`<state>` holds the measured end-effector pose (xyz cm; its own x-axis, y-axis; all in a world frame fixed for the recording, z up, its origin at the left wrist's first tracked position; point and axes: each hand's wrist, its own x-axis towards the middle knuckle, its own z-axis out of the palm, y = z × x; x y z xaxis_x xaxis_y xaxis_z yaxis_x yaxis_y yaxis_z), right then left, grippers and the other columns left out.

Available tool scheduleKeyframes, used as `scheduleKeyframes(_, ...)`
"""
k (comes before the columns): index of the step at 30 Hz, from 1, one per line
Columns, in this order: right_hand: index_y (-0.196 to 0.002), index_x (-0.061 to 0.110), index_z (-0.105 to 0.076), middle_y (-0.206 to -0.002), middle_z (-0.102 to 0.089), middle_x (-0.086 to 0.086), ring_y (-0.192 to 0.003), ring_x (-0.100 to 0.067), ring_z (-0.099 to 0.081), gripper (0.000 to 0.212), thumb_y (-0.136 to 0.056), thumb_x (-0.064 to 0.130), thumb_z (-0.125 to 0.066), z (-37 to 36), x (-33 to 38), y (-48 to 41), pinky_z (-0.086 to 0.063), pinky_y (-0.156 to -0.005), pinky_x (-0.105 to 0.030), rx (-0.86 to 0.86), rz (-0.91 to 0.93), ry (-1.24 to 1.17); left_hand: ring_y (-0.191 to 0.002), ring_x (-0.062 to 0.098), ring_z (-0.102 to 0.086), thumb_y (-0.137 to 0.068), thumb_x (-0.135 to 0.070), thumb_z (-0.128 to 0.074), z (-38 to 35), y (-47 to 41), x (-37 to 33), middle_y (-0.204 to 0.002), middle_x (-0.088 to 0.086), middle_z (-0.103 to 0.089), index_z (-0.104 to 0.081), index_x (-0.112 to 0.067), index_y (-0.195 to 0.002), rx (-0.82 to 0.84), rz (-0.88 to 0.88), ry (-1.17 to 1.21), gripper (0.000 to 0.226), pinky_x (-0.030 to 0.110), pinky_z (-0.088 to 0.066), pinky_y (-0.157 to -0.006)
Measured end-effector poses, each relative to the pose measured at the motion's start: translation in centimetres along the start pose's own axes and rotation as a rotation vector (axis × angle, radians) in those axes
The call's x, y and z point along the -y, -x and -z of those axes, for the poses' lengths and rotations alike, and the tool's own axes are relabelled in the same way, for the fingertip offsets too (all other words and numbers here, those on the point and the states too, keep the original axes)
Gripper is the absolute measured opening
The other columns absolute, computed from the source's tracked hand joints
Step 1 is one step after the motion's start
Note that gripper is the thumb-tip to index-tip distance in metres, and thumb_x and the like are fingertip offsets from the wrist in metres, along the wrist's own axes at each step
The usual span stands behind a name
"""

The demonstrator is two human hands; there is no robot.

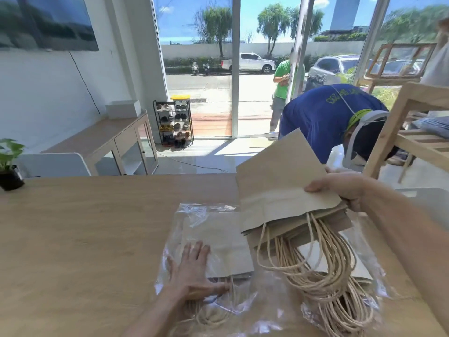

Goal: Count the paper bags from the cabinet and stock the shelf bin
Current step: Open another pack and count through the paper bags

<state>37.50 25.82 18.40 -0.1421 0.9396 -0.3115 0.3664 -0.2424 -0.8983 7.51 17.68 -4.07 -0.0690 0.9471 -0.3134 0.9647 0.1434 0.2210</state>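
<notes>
At a wooden table (85,227), a person's left hand (192,273) lay flat, fingers straight, on a paper bag (226,244) resting on clear plastic wrap (267,300), while the right hand (340,188) gripped a tilted stack of paper bags (279,190) just beside it, their twine handles (323,276) dangling onto the wrap.

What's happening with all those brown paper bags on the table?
Someone is going through paper bags at a wooden table. The right hand grips a bundle of bags, tilted up off the table with its string handles dangling. The left hand lies flat on a smaller pile of bags lying among clear plastic wrap. Beyond the table, another person in a blue shirt bends down.
</notes>
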Motion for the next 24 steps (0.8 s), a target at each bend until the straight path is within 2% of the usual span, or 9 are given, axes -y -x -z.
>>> scheduleKeyframes(4,-0.127,0.015,-0.047,-0.108,-0.064,-0.015,-0.078,-0.026,-0.065,0.049,-0.083,0.006,-0.066,0.2,2.9,-1.3,-0.053,-0.061,-0.033,0.05,0.056,0.079,-0.148,0.026,0.02,-0.039,-0.101,-0.03,0.0,0.2,-3.1,-0.161,0.006,0.021,0.013,-0.011,-0.153,0.033,0.07,-0.06,0.151,0.07,0.012,-0.109)
scheduleKeyframes(9,-0.12,0.011,-0.052,-0.101,-0.067,-0.014,-0.074,-0.023,-0.066,0.039,-0.084,0.008,-0.066,-2.3,5.4,-3.1,-0.056,-0.07,-0.035,0.129,0.089,0.143,-0.147,0.024,0.022,-0.062,-0.086,-0.047,-0.2,-0.1,-5.5,-0.16,0.005,0.025,0.014,-0.013,-0.153,0.018,0.16,0.101,0.132,0.066,0.01,-0.11)
scheduleKeyframes(11,-0.116,0.012,-0.053,-0.098,-0.065,-0.012,-0.077,-0.023,-0.066,0.035,-0.084,0.009,-0.066,-4.3,5.1,-3.6,-0.057,-0.07,-0.033,0.157,0.064,0.191,-0.15,0.025,0.003,-0.065,-0.077,-0.057,0.5,0.0,-5.0,-0.163,0.005,0.003,-0.003,-0.015,-0.155,-0.005,0.149,0.209,0.122,0.058,-0.003,-0.116)
scheduleKeyframes(12,-0.115,0.012,-0.052,-0.097,-0.064,-0.011,-0.077,-0.023,-0.065,0.034,-0.084,0.009,-0.066,-5.3,4.6,-3.8,-0.056,-0.068,-0.032,0.163,0.044,0.213,-0.147,0.026,-0.018,-0.066,-0.07,-0.063,0.8,-0.1,-4.2,-0.159,0.007,-0.021,-0.023,-0.017,-0.15,-0.029,0.133,0.311,0.107,0.051,-0.016,-0.119)
scheduleKeyframes(14,-0.116,0.011,-0.052,-0.098,-0.063,-0.012,-0.076,-0.023,-0.064,0.035,-0.084,0.007,-0.065,-7.0,3.3,-4.5,-0.056,-0.061,-0.031,0.173,0.006,0.236,-0.108,0.02,-0.057,-0.069,-0.052,-0.07,1.3,-0.4,-2.0,-0.118,0.002,-0.061,-0.058,-0.024,-0.113,-0.11,0.119,0.532,0.054,0.04,-0.046,-0.101)
scheduleKeyframes(16,-0.117,0.01,-0.052,-0.102,-0.064,-0.013,-0.077,-0.025,-0.065,0.039,-0.082,0.004,-0.066,-8.8,2.1,-5.3,-0.056,-0.066,-0.034,0.164,-0.013,0.25,-0.092,0.013,-0.056,-0.081,-0.03,-0.069,1.9,-0.6,0.5,-0.108,0.003,-0.066,-0.063,-0.019,-0.11,-0.177,0.147,0.72,0.031,0.027,-0.048,-0.084)
scheduleKeyframes(18,-0.116,0.009,-0.052,-0.107,-0.063,-0.015,-0.084,-0.028,-0.066,0.04,-0.079,0.002,-0.066,-10.6,1.1,-5.8,-0.057,-0.078,-0.043,0.138,-0.029,0.278,-0.103,0.012,-0.058,-0.09,-0.017,-0.062,2.9,-0.8,2.4,-0.124,0.006,-0.062,-0.057,-0.014,-0.128,-0.209,0.189,0.931,0.038,0.023,-0.044,-0.086)
scheduleKeyframes(20,-0.116,0.009,-0.05,-0.111,-0.062,-0.015,-0.093,-0.031,-0.067,0.045,-0.075,0.004,-0.068,-12.3,0.3,-6.0,-0.056,-0.087,-0.049,0.129,-0.053,0.317,-0.114,0.016,-0.057,-0.094,-0.025,-0.058,4.0,-1.0,3.3,-0.131,0.004,-0.059,-0.053,-0.016,-0.134,-0.178,0.219,1.005,0.041,0.03,-0.045,-0.094)
scheduleKeyframes(24,-0.123,0.011,-0.044,-0.111,-0.058,-0.011,-0.097,-0.028,-0.065,0.057,-0.074,0.019,-0.072,-14.3,0.1,-6.2,-0.057,-0.085,-0.043,0.111,-0.087,0.445,-0.127,0.02,-0.048,-0.101,-0.037,-0.041,4.4,-1.8,2.5,-0.141,0.005,-0.052,-0.049,-0.012,-0.138,-0.111,0.192,0.962,0.046,0.029,-0.034,-0.102)
